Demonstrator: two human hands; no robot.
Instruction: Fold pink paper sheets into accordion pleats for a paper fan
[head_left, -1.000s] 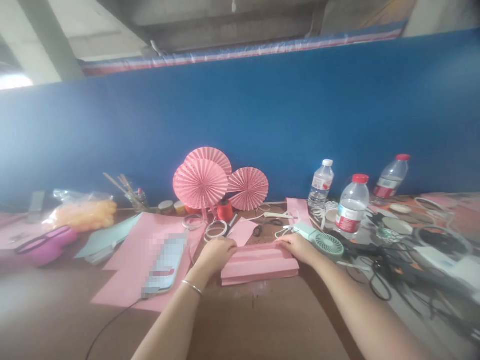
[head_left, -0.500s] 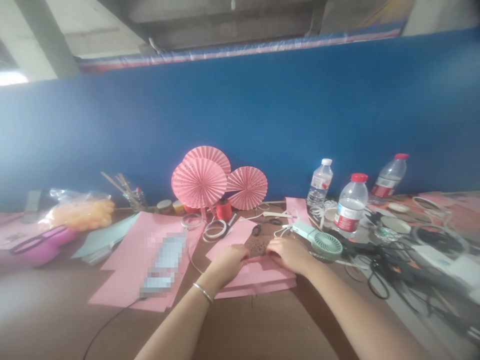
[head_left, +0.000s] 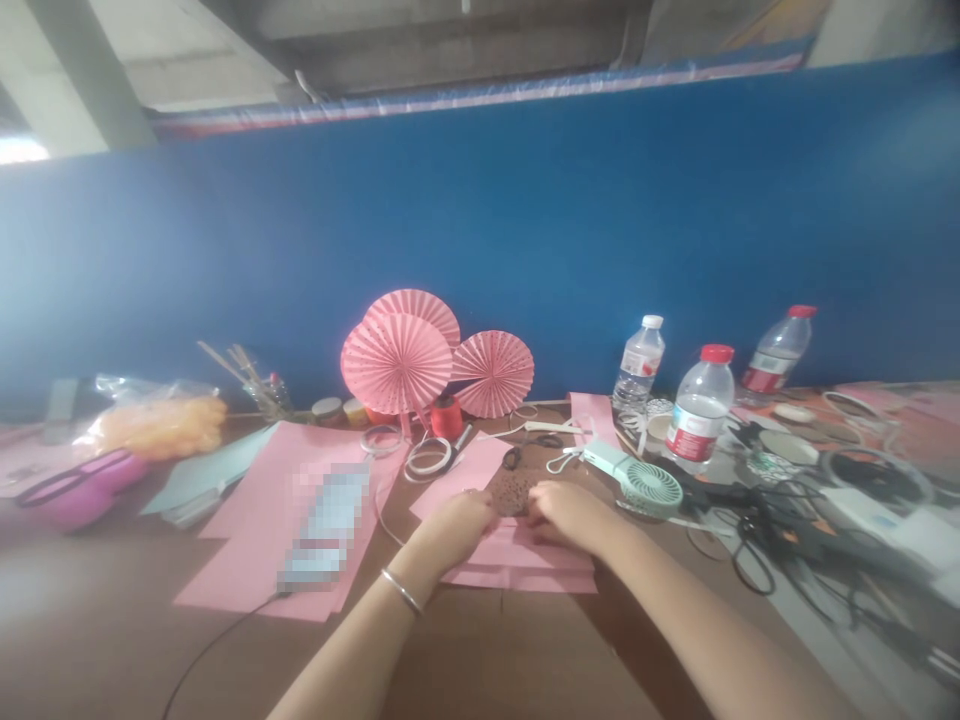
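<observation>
My left hand (head_left: 461, 522), a silver bangle on its wrist, has its fingers closed at the far left edge of a folded sheet of pink paper (head_left: 517, 562). At the far right edge of that sheet, my right hand (head_left: 564, 512) curls its fingers on the paper too. Flat crease lines run across the paper in front of both hands. A dark speckled patch (head_left: 513, 492) lies just beyond the fingers. Behind stand pink pleated paper fans (head_left: 397, 362), one smaller fan (head_left: 493, 372) and a red spool of thread (head_left: 447, 416). The fingertips are partly hidden.
Pink sheets (head_left: 247, 560) with a blurred-out device lie to the left, beside a bag of orange items (head_left: 165, 420). To the right are a mint handheld fan (head_left: 652, 485), a red-capped bottle (head_left: 701, 410) and tangled black cables (head_left: 795, 530). A blue partition (head_left: 570, 220) closes off the back.
Both hands stay at the pink paper's far edge; the fingers have shifted slightly and more of the sheet shows between them. The view has shifted a little.
</observation>
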